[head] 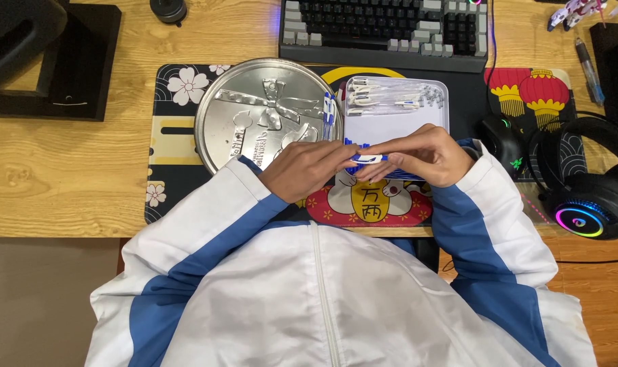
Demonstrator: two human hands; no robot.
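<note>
Nearest us, our left hand (309, 166) and right hand (418, 155) pinch one small blue and white piece (367, 158) together, at six o'clock from the white tray (397, 126). We should hold it gently and steady.

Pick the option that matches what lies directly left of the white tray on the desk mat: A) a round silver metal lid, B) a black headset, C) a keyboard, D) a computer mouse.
A: the round silver metal lid sits right beside the white tray on its left, while both hands pinch a small blue-and-white piece just below.
</note>
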